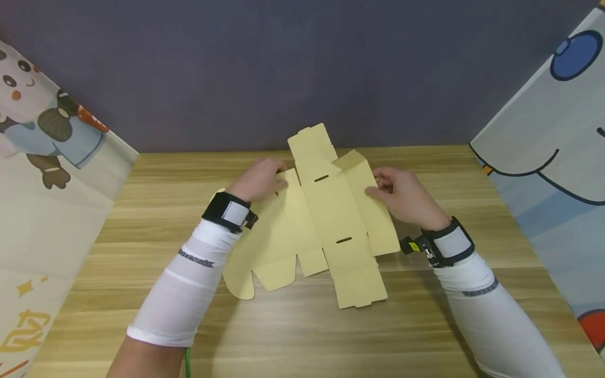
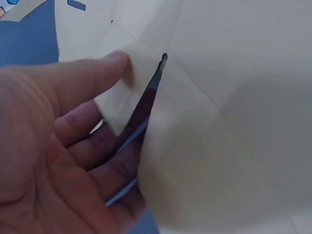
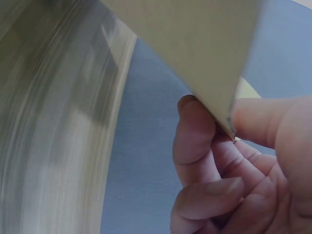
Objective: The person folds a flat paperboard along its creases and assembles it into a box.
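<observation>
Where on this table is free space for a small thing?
Bare tabletop lies between left sleeve and right sleeve, nearer the person than the cardboard; also outward of each sleeve, toward the printed walls. The middle is crowded: cardboard, left hand, right hand.

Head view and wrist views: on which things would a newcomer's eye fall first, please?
Probably first on the pale yellow card with its cut flaps and slots, spread in the middle of the wooden table, with the left fingers and right fingers pinching it at opposite sides. Next, perhaps, on the cartoon figure at the head view's left edge and the big blue oval at its upper right.
</observation>
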`<state>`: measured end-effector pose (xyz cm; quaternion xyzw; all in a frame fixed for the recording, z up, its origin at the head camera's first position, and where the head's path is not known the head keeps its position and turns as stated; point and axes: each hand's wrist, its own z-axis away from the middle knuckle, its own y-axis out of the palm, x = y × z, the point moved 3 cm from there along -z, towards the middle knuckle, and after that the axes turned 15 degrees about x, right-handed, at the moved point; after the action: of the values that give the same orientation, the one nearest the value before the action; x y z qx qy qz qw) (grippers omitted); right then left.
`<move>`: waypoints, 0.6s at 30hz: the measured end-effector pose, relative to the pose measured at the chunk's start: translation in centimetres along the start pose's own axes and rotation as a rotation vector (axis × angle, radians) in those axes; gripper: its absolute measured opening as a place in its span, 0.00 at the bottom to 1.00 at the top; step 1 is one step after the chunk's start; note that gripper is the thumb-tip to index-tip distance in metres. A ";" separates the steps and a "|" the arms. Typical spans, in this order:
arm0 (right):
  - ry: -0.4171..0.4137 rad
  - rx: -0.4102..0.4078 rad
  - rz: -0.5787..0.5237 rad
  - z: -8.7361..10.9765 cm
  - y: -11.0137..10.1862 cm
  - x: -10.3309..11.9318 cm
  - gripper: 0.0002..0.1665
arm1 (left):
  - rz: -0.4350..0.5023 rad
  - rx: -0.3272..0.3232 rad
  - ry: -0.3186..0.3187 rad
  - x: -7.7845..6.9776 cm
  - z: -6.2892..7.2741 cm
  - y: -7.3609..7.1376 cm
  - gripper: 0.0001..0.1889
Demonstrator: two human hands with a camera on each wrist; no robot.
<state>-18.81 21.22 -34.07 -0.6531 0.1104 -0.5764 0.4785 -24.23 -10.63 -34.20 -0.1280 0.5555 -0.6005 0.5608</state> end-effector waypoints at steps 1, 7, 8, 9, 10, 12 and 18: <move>0.002 0.002 -0.002 -0.1 0.0 0.0 0.17 | 0.003 -0.014 0.002 -0.1 0.0 0.0 0.20; 0.021 0.002 0.002 -0.5 0.1 -0.3 0.19 | -0.053 -0.130 0.059 -0.8 0.0 0.5 0.09; 0.023 0.000 0.002 -0.6 0.1 -0.4 0.20 | -0.068 -0.150 0.070 -1.0 0.0 0.7 0.07; 0.023 -0.002 0.003 -0.6 0.1 -0.4 0.20 | -0.085 -0.170 0.080 -1.2 0.1 0.8 0.05; 0.022 -0.004 0.003 -0.7 0.2 -0.4 0.21 | -0.102 -0.187 0.088 -1.4 0.2 1.0 0.04; 0.028 -0.009 0.003 -0.8 0.2 -0.5 0.20 | -0.133 -0.220 0.097 -1.8 0.4 1.4 0.02; 0.021 -0.035 0.010 -1.1 0.3 -0.7 0.19 | -0.284 -0.324 0.129 -2.6 0.7 2.8 0.07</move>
<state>-19.82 20.96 -34.88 -0.6549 0.1289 -0.5785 0.4688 -21.30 -8.14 -35.01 -0.2548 0.6557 -0.5833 0.4061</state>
